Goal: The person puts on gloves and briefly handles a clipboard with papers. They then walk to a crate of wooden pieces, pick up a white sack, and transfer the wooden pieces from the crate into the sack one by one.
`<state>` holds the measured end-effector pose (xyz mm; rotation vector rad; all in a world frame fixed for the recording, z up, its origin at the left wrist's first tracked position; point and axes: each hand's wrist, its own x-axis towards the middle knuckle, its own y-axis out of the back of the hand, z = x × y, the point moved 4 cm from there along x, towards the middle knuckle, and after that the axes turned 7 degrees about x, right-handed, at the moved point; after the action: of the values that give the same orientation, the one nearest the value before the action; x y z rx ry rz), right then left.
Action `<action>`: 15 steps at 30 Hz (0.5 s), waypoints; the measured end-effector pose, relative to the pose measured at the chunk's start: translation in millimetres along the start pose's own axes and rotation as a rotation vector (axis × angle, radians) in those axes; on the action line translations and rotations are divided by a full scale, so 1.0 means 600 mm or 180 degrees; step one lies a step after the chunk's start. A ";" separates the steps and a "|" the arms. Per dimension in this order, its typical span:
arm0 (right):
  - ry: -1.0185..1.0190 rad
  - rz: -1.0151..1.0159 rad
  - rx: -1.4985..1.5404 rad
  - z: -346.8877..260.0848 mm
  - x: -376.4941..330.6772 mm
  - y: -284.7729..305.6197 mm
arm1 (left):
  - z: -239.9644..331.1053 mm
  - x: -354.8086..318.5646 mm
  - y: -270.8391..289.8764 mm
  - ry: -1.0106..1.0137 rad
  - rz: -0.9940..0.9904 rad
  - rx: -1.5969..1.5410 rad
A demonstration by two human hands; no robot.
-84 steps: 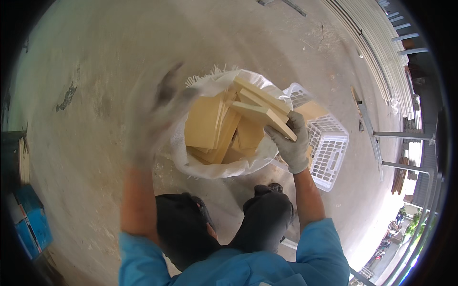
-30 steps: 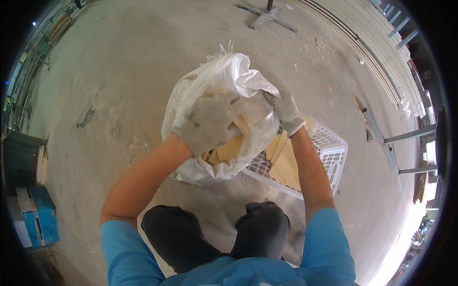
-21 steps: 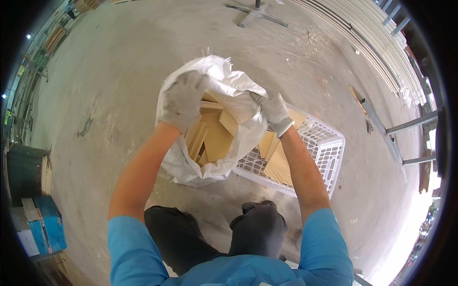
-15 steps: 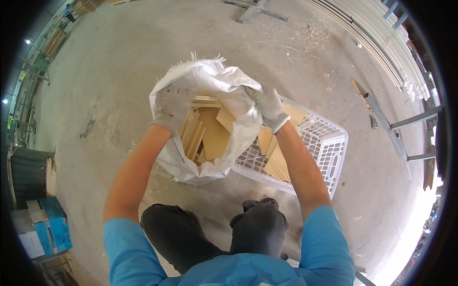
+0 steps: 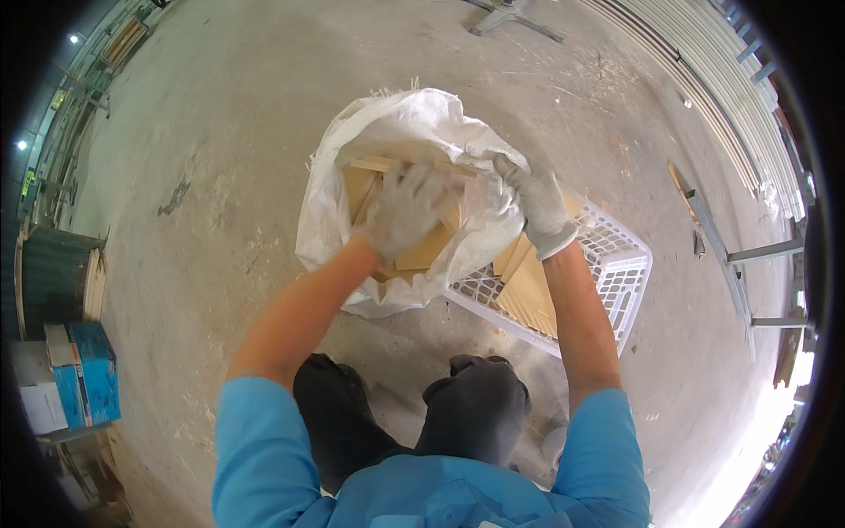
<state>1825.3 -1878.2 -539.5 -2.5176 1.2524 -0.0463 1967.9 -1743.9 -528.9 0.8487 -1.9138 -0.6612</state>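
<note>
A white woven sack stands in front of me with its mouth wide and its top edge frayed. Light wooden board pieces lie inside it. Over the sack's mouth is my left hand in a grey work glove, slightly blurred, fingers apart; whether it touches the boards I cannot tell. My gloved right hand is closed on the right side of the sack's rim. Right beside the sack, a white plastic basket holds more flat wooden pieces, partly hidden by my right forearm.
On the right, a metal frame lies along the concrete floor. Long pale strips are stacked at the upper right. A metal stand's base is at the far edge. Blue and white boxes sit at the left.
My left hand has let go of the sack's left rim and moved right, over its mouth. The right hand keeps its grip. The sack has shifted slightly right in view.
</note>
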 end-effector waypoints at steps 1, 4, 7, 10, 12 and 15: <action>-0.0072 0.0012 0.0150 0.001 -0.005 0.000 | 0.026 -0.023 -0.001 -0.0103 -0.0780 -0.0356; -0.0113 -0.0120 0.0057 0.003 -0.012 -0.006 | 0.074 -0.077 -0.036 0.0034 -0.2383 -0.0981; -0.0031 -0.0260 0.0100 0.001 -0.015 -0.012 | 0.098 -0.099 -0.074 0.0094 -0.2866 -0.0978; -0.0089 -0.0159 0.0364 -0.001 -0.022 -0.008 | 0.086 -0.095 -0.086 -0.0145 -0.2691 -0.0691; -0.0117 -0.0107 0.0385 -0.004 -0.027 -0.003 | 0.066 -0.082 -0.078 -0.0166 -0.2537 -0.0520; -0.0163 -0.0087 0.0185 -0.005 -0.028 0.005 | 0.052 -0.053 -0.056 -0.0062 -0.2625 -0.0652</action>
<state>1812.2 -1867.7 -535.8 -2.4706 1.1798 -0.0241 1960.7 -1736.9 -583.6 1.5033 -1.4273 -1.3228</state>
